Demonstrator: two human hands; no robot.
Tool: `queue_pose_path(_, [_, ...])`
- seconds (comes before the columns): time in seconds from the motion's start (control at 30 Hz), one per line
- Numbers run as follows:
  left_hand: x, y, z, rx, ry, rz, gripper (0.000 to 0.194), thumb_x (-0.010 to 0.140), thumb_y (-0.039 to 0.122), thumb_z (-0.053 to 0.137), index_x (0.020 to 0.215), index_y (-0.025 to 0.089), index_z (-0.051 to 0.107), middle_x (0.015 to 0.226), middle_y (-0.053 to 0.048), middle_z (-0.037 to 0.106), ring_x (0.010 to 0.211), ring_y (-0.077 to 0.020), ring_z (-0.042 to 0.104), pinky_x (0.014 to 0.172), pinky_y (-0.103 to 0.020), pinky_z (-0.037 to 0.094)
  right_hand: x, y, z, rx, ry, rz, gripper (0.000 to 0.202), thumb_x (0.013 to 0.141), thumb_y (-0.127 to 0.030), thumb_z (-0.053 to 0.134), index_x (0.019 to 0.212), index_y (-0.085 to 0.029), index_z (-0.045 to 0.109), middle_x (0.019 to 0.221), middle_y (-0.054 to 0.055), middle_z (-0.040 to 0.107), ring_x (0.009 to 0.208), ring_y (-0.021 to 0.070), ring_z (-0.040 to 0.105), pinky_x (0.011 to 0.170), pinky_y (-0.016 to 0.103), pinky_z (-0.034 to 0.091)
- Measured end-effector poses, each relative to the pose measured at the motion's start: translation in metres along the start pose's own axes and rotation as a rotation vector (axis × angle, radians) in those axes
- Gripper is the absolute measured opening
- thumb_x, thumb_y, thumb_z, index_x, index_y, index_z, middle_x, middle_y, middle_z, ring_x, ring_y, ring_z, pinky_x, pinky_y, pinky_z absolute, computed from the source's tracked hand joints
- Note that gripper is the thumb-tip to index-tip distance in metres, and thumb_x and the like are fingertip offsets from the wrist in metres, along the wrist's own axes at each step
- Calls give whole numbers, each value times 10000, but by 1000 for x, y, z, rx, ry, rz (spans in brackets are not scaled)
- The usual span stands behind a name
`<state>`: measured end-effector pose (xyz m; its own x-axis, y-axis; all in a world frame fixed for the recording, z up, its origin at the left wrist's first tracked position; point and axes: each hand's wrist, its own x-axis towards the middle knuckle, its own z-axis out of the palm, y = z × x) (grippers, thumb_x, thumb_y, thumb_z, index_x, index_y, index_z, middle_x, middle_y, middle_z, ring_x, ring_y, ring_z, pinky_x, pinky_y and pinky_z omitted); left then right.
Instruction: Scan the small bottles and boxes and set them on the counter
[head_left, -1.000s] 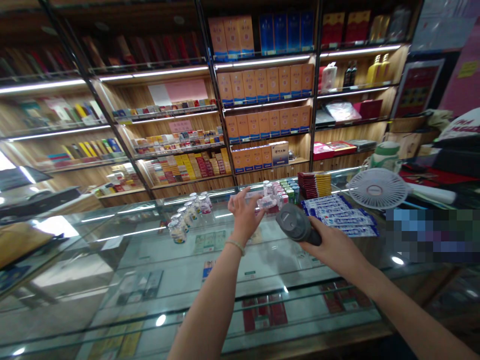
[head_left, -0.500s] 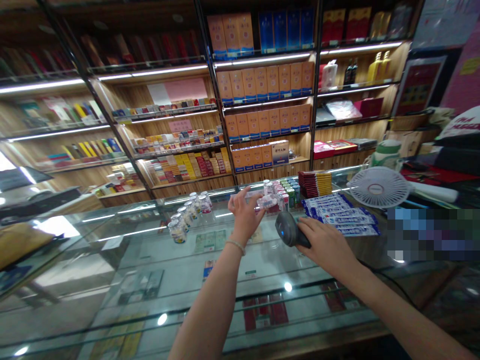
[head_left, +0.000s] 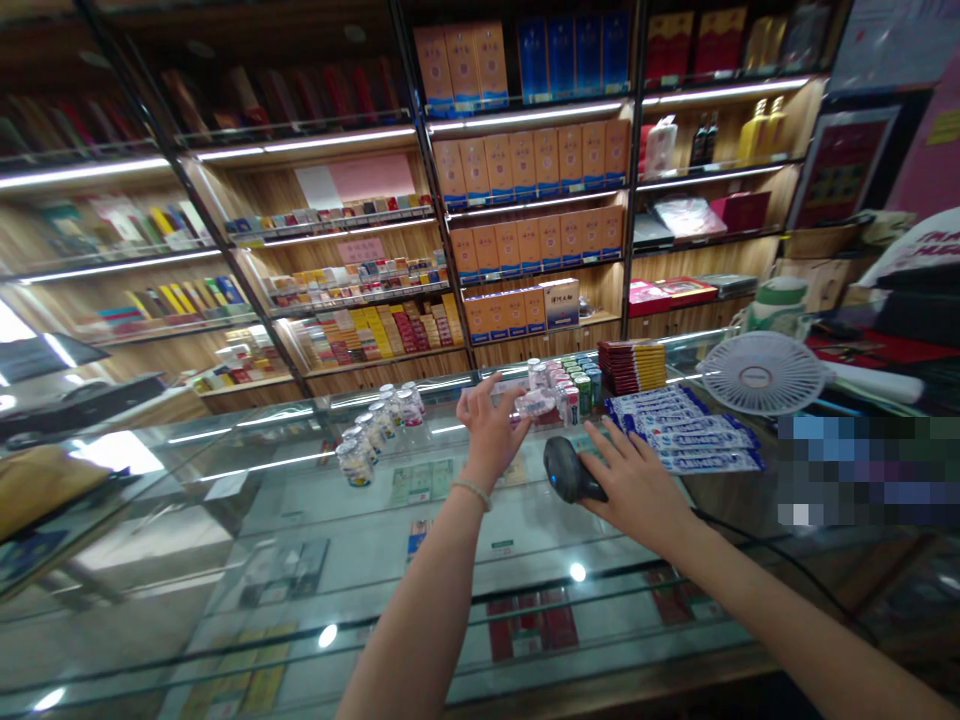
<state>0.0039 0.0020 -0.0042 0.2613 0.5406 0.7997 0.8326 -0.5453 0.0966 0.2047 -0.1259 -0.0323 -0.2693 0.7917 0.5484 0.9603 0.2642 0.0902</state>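
You are standing in a shop. In front of you runs a glass display counter (head_left: 300, 500) with goods laid out beneath its top, and a barcode scanner (head_left: 566, 470) sits within your reach. Facing you, lit wall shelves (head_left: 525, 117) carry rows of matching orange boxes (head_left: 523, 165), blue boxes (head_left: 547, 55), yellow bottles (head_left: 761, 132) and stacked small packs (head_left: 390, 330).

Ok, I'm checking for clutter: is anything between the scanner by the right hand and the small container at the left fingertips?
Nothing visible. Only glass counter shows between the scanner at the right hand and the small container at the left hand. The upright cylinders stand rightward and beyond, outside that gap.
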Motion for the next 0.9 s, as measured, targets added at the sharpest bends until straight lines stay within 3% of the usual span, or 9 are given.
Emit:
queue_pose_path(0.2, [0, 0, 0, 1, -7, -5, 395, 799, 413, 772, 1173, 325, 677, 1472, -105, 481, 1364, -314, 420, 1189, -552, 170, -2, -1, -5, 78, -93, -29, 617, 888, -645, 564, 1280, -176, 645, 1583, 170, 399, 1477, 382, 328, 1135, 612, 351])
queue_pose_path(0.47, [1, 2, -1, -10, -2, -9, 367, 805, 396, 771, 1153, 313, 687, 1465, -101, 489, 1362, -314, 423, 1182, -540, 181, 0, 5, -6, 106, -164, -25, 700, 954, -700, 352, 1362, -194, 611, 1582, 172, 400, 1498, 370, 288, 1184, 627, 251])
queue_pose_path(0.67, [2, 5, -3, -11, -2, -35, 364, 799, 371, 777, 1148, 306, 693, 1463, -102, 493, 1356, -315, 427, 1179, -529, 192, 49, 33, -5, 108, -51, 71, 591, 1013, -562, 311, 1407, -207, 571, 1562, 138, 444, 1493, 346, 296, 1180, 613, 249])
queue_pose_path(0.77, [2, 4, -3, -21, 7, -55, 380, 794, 364, 781, 1156, 298, 688, 1465, -113, 487, 1365, -320, 417, 1174, -529, 206, 79, 46, 8, 129, 36, 146, 513, 983, -486, 441, 1399, -220, 580, 1561, 133, 446, 1456, 359, 346, 1135, 580, 329])
queue_pose_path(0.9, [3, 2, -1, -23, 29, -86, 394, 790, 366, 778, 1165, 291, 681, 1481, -119, 465, 1378, -329, 402, 1172, -535, 214, 103, 54, 29, 213, 98, 121, 441, 958, -373, 491, 1361, -246, 619, 1549, 113, 468, 1413, 348, 393, 1087, 551, 380])
